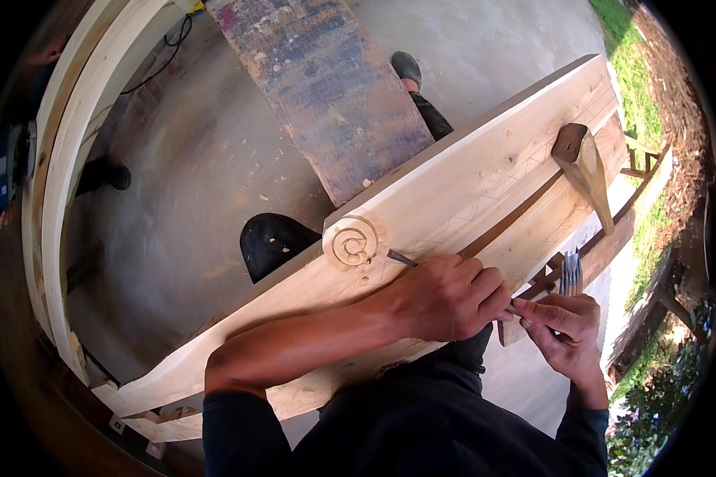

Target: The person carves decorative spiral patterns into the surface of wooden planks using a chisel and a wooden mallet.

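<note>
Crosswise over a pale, smooth wooden beam [469,191], a slim metal chisel [402,258] points its tip up-left toward a round carved spiral [353,243] by the far edge; the left hand [453,298] wraps its shaft, the right hand [565,324] pinches its rear, and a worn wooden mallet [585,171] lies toward the beam's right end.

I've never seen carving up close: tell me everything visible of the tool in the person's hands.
The tool is slim and chisel-like, its dark, metal-looking blade slanting toward the upper left, the tip beside the carved spiral on the pale wooden plank. The left hand wraps its middle, hiding most of it; the right hand holds its rear end between thumb and fingers. Whether the tip touches wood is unclear.
</note>
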`<action>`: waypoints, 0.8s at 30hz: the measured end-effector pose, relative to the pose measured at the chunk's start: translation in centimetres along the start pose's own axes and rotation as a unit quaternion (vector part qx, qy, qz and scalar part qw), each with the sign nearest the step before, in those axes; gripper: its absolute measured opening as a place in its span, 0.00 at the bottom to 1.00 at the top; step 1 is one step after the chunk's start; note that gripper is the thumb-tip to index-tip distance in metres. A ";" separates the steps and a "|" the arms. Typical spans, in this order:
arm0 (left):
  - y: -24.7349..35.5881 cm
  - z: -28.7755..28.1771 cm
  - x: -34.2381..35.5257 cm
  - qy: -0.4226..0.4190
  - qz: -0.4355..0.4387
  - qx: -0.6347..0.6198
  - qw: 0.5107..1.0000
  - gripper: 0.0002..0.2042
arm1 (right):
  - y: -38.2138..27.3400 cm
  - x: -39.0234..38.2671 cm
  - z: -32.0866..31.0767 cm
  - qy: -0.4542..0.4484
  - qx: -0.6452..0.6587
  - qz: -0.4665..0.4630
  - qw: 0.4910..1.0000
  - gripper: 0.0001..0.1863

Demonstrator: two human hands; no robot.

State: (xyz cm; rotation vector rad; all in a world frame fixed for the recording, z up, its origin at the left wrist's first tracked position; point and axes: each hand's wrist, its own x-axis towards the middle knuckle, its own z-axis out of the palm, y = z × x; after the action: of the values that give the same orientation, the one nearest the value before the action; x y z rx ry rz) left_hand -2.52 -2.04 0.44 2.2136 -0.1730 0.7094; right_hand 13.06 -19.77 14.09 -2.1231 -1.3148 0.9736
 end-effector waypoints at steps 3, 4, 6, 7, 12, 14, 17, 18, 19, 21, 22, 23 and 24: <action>0.1 0.2 -0.4 -0.006 -0.008 -0.003 1.000 0.18 | 0.3 0.1 0.4 0.004 0.011 -0.006 1.000 0.17; 0.0 0.1 -0.5 -0.006 -0.009 -0.003 1.000 0.18 | 0.4 0.4 0.5 0.003 0.010 -0.015 1.000 0.17; 0.1 -0.1 -0.5 0.000 -0.008 -0.003 1.000 0.17 | 0.3 0.5 0.7 0.008 0.008 -0.027 1.000 0.17; 0.1 -0.1 -0.5 0.003 -0.011 -0.001 1.000 0.17 | 0.4 0.4 0.8 0.011 0.009 -0.032 0.999 0.17; 0.1 0.1 -0.5 0.011 -0.037 -0.024 0.999 0.18 | 0.9 0.1 1.2 0.023 0.044 -0.008 0.999 0.16; -0.3 -0.3 -0.4 0.009 -0.045 -0.024 0.999 0.18 | 0.7 1.6 1.2 0.001 0.037 -0.026 0.999 0.16; -0.3 -0.4 -0.2 0.002 -0.034 -0.008 0.999 0.17 | 0.5 1.7 0.9 0.005 0.025 -0.027 0.999 0.16; -0.2 -0.6 -0.2 0.004 -0.026 -0.001 1.000 0.16 | 0.5 1.6 0.8 0.008 0.019 -0.033 0.999 0.16; -0.1 -0.5 -0.3 0.007 -0.020 0.004 1.000 0.16 | 0.4 1.3 0.7 0.010 0.012 -0.037 0.999 0.16; -0.1 -0.1 -0.3 0.012 -0.001 0.009 1.000 0.15 | 0.4 0.7 0.4 0.014 -0.006 -0.045 0.999 0.17; -0.1 0.1 -0.3 0.015 0.010 0.011 1.000 0.15 | 0.4 0.4 0.3 0.018 -0.017 -0.046 0.999 0.18; -0.1 0.2 -0.4 0.006 0.012 0.010 1.000 0.16 | 0.4 0.1 0.1 0.023 -0.029 -0.048 0.998 0.19; -0.1 0.3 -0.5 -0.003 0.014 0.009 1.000 0.16 | 0.4 0.0 0.2 0.026 -0.028 -0.047 0.998 0.19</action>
State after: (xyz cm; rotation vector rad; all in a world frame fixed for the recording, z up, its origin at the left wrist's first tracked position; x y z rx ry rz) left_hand -2.75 -2.19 -0.04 2.2348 -0.2018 0.7227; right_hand 13.11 -19.92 13.70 -2.0921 -1.4181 0.8476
